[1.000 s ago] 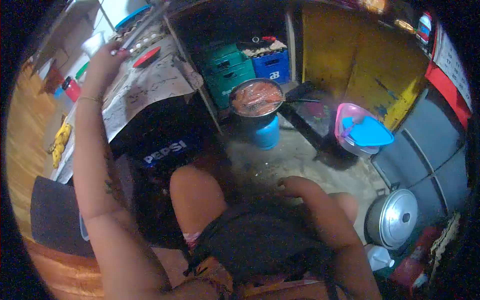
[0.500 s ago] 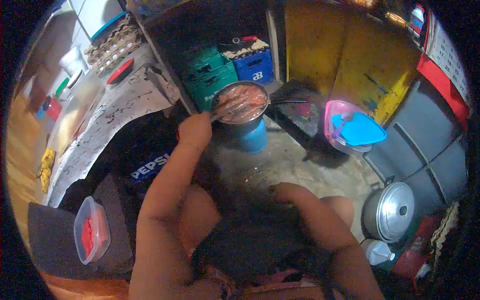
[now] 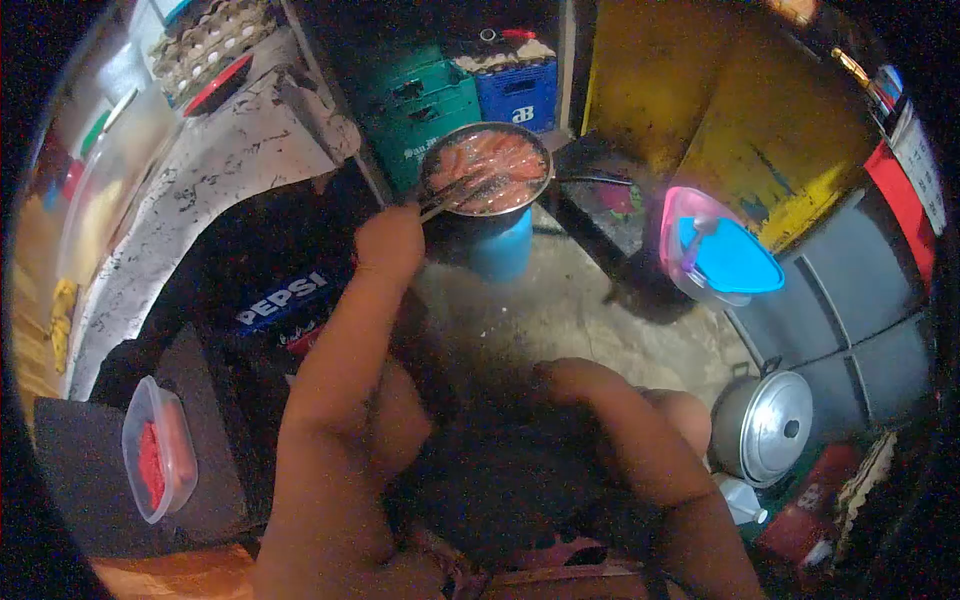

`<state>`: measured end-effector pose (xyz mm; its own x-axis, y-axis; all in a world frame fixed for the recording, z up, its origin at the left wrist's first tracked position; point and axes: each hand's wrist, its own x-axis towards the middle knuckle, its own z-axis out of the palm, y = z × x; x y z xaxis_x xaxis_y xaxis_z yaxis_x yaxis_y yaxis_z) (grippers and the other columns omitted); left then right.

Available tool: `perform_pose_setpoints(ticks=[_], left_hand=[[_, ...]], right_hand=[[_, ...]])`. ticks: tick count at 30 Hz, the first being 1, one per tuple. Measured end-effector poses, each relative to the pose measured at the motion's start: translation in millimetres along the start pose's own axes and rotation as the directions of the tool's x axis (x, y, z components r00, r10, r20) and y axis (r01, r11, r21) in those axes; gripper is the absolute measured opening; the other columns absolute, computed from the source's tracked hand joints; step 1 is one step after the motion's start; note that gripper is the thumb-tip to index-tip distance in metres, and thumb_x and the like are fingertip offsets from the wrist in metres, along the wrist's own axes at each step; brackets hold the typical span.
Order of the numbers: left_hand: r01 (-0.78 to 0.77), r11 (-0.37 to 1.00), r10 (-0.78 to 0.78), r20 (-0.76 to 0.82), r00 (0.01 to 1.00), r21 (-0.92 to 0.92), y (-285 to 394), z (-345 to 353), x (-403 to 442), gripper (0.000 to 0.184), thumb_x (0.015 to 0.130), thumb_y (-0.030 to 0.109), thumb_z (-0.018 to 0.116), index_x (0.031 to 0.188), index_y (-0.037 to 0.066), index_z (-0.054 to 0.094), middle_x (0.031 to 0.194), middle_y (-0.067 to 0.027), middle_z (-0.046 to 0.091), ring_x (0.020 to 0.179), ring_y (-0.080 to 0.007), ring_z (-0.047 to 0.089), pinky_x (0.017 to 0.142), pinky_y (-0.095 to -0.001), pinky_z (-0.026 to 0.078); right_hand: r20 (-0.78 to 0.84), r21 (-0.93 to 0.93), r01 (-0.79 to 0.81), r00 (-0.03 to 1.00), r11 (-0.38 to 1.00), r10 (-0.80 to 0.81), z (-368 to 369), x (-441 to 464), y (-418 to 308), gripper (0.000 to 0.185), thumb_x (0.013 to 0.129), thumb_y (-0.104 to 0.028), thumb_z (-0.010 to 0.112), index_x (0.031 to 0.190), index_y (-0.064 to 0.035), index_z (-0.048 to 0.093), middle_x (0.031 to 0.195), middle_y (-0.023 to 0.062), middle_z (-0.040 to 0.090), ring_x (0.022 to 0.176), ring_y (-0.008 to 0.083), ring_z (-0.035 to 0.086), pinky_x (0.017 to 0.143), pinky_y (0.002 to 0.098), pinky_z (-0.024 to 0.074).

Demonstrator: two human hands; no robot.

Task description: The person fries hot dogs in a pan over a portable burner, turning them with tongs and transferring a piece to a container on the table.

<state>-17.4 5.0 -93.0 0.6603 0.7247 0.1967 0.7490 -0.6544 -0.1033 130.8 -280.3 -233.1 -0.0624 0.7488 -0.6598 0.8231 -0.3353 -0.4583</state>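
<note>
Reddish pieces of food [image 3: 495, 160] bubble in a round dark pan [image 3: 548, 170] set above a blue gas canister [image 3: 502, 250]. My left hand [image 3: 390, 243], just below the pan's left side, is closed around metal tongs [image 3: 437, 207] whose ends reach into the food. The pan's dark handle [image 3: 595, 180] points right. My right hand [image 3: 568, 383] hangs near my right knee, away from the pan; its fingers are in shadow and their shape is unclear.
Left: a clear container with red contents [image 3: 160, 460], a counter [image 3: 200, 190] with a red dish [image 3: 218, 85] and egg trays [image 3: 215, 45]. Behind: green crates [image 3: 430, 105] and a blue crate [image 3: 517, 97]. Right: a pink tub [image 3: 675, 235], a blue lid [image 3: 735, 258] and a lidded pot [image 3: 775, 425].
My left hand has come down from over the counter to the pan, and the tongs are now in the food. The view has shifted, and the clear container has come into sight.
</note>
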Motion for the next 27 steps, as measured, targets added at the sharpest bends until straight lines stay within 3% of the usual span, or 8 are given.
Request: perform_pose_setpoints(ticks=[2,4,7,10,13,16,20,27], left_hand=[[-0.008,1.0,0.008,0.017,1.0,-0.016,-2.8,-9.4,-3.9,0.025,0.093,0.015,0.051,0.111,0.01,0.066,0.097,-0.0176,0.071,0.091,-0.0383,0.071,0.074,-0.0528,0.057],[-0.01,1.0,0.011,0.044,0.999,-0.03,-5.6,-23.1,-10.1,0.027,0.092,0.015,0.051,0.113,0.011,0.067,0.096,-0.0182,0.071,0.092,-0.0388,0.071,0.075,-0.0527,0.057],[0.027,0.998,-0.024,0.06,0.998,-0.05,-11.8,-26.8,-12.4,0.03,0.09,0.014,0.053,0.117,0.012,0.066,0.098,-0.0185,0.071,0.093,-0.0384,0.071,0.078,-0.0522,0.057],[0.006,0.997,-0.005,0.018,1.0,-0.082,-15.2,-31.0,-18.2,0.031,0.09,0.014,0.053,0.118,0.012,0.067,0.1,-0.0191,0.071,0.095,-0.0385,0.07,0.08,-0.0516,0.056],[0.045,0.994,-0.043,0.027,0.999,-0.104,-21.3,-22.6,-12.9,0.029,0.091,0.015,0.052,0.114,0.011,0.069,0.102,-0.0196,0.071,0.096,-0.0387,0.07,0.081,-0.0518,0.056],[0.061,0.991,-0.051,0.09,0.995,-0.118,-22.9,-17.9,-9.4,0.026,0.092,0.016,0.051,0.109,0.011,0.07,0.102,-0.0194,0.072,0.097,-0.0394,0.07,0.081,-0.0525,0.056],[0.039,0.985,-0.03,0.057,0.998,-0.169,-19.9,-20.5,-13.7,0.024,0.092,0.017,0.052,0.106,0.011,0.07,0.102,-0.0195,0.072,0.097,-0.0397,0.07,0.081,-0.0535,0.055],[0.066,0.987,-0.062,0.03,0.998,-0.144,-26.0,-11.1,-4.6,0.025,0.092,0.016,0.052,0.108,0.012,0.071,0.101,-0.0181,0.073,0.094,-0.039,0.071,0.081,-0.0537,0.056]], right_hand=[[-0.028,-0.012,-0.011,1.0,1.0,0.011,-4.1,-7.0,-5.6,0.059,0.087,-0.04,0.068,0.137,-0.0108,0.058,0.128,0.0194,0.065,0.116,0.0394,0.063,0.098,0.0476,0.0492],[-0.094,-0.042,0.073,0.993,0.996,-0.077,-5.2,-10.8,-7.0,0.063,0.087,-0.041,0.069,0.14,-0.011,0.055,0.131,0.0194,0.064,0.118,0.0393,0.062,0.1,0.0476,0.0486],[-0.09,0.039,0.008,0.996,0.999,-0.004,-3.2,-5.0,-7.2,0.065,0.087,-0.047,0.07,0.139,-0.0108,0.056,0.132,0.0191,0.064,0.121,0.0392,0.06,0.102,0.0483,0.0471],[-0.119,0.031,0.04,0.992,0.999,-0.036,-1.1,-4.4,-5.5,0.068,0.086,-0.051,0.071,0.139,-0.0112,0.056,0.132,0.0196,0.064,0.121,0.0397,0.06,0.103,0.0488,0.0463],[-0.036,0.095,-0.005,0.999,0.996,0.008,-16.2,-14.4,-20.7,0.07,0.085,-0.052,0.071,0.14,-0.0119,0.055,0.133,0.0196,0.063,0.122,0.0397,0.059,0.104,0.0486,0.0458],[-0.128,0.028,0.032,0.991,0.999,-0.028,8.7,12.2,7.6,0.069,0.085,-0.05,0.071,0.141,-0.0125,0.055,0.133,0.0198,0.063,0.122,0.0399,0.059,0.104,0.0489,0.0461],[-0.1,0.043,0.057,0.994,0.997,-0.053,19.0,27.3,29.3,0.068,0.086,-0.05,0.07,0.142,-0.0132,0.054,0.133,0.0198,0.063,0.122,0.0404,0.059,0.103,0.0492,0.0464],[-0.084,0.031,0.005,0.996,1.0,-0.002,0.8,0.2,1.8,0.066,0.089,-0.048,0.068,0.142,-0.0117,0.054,0.134,0.0206,0.062,0.123,0.0405,0.059,0.104,0.0485,0.0461]])
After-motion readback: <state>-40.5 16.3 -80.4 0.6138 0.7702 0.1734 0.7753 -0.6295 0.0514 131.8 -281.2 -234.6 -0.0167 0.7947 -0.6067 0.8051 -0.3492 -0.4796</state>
